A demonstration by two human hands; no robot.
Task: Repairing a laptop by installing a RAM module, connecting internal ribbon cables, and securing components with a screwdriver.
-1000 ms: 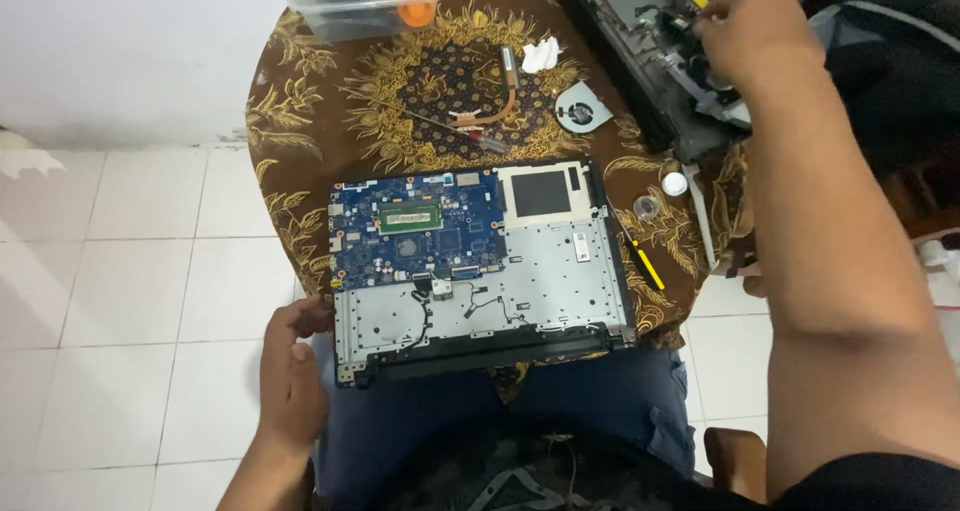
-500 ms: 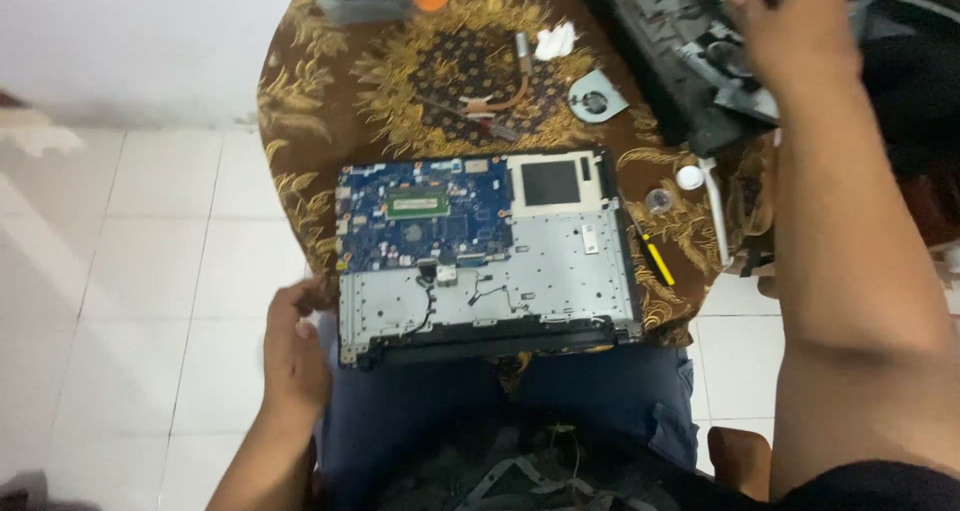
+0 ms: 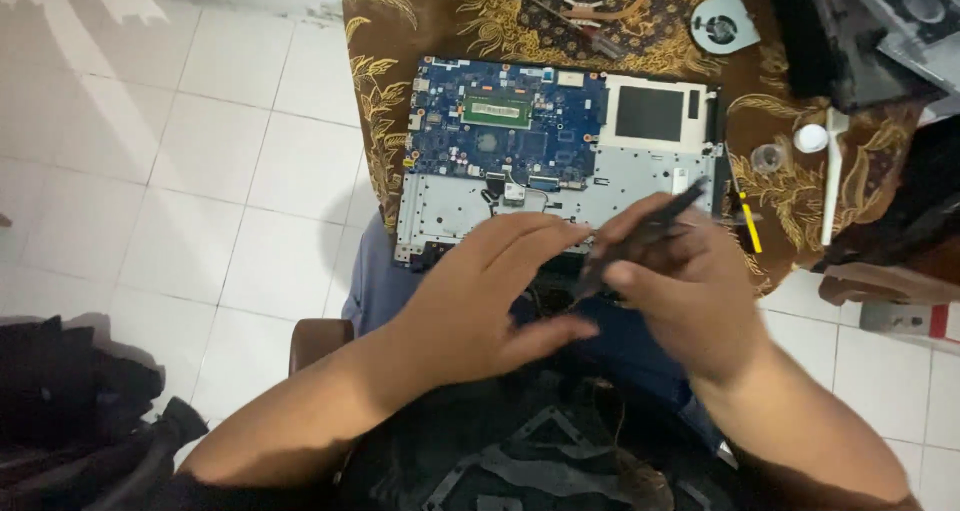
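right hand point(image 3: 690, 291) pinches black tweezers point(image 3: 640, 236), long axis slanting up-right | left hand point(image 3: 490, 291) spread, empty, just beside them | opened laptop point(image 3: 560, 161) lies directly ahead at worktop's point(image 3: 380, 91) near edge, right hand nearer

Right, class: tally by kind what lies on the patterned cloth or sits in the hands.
Opened laptop base: 1
Cooling fan: 1
Yellow-handled screwdriver: 1
White spoon-shaped tool: 1
Black tweezers, in the right hand: 1
Total: 5
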